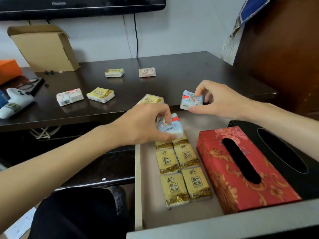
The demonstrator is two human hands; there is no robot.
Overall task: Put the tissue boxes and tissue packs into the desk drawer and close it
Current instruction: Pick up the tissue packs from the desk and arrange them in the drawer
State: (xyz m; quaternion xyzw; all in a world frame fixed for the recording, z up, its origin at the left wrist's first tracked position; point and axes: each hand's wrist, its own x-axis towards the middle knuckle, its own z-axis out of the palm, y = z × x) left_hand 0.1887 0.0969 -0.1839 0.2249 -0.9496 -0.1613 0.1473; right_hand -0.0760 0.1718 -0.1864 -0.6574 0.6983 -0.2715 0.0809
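While the left hand (pixel 146 125) pinches a blue-and-white tissue pack (pixel 170 125) over the far end of the open drawer (pixel 148 178), the right hand (pixel 217 100) grips a second blue-and-white pack (pixel 190 100) at about one o'clock from it, above the desk edge. Inside the drawer, yellow tissue packs (pixel 183 171) lie in two columns, and the left hand's pack sits just over the farthest pair. At three o'clock from these columns lies a red floral tissue box (pixel 224 166), slot upward, and a black tissue box (pixel 283 152) lies just beside it on the right, partly under the right forearm.

On the dark desk (pixel 172 75) five packs lie loose: a yellow one (pixel 150 99) at twelve o'clock from the left hand, half hidden behind its knuckles; another yellow one (pixel 101 94) and a white patterned one (pixel 69 97) towards ten o'clock; and far back a pale yellow pack (pixel 114 72) and a pink-white pack (pixel 146 72), apart from each other. A cardboard box (pixel 44 49) with open flaps stands at the far left, an orange box (pixel 9 69) at the left edge, and a white game controller (pixel 15 100) near nine o'clock. A television (pixel 82 6) hangs on the pale wall, cables dropping behind the desk. A brown wooden cabinet (pixel 279 57) stands at two o'clock.
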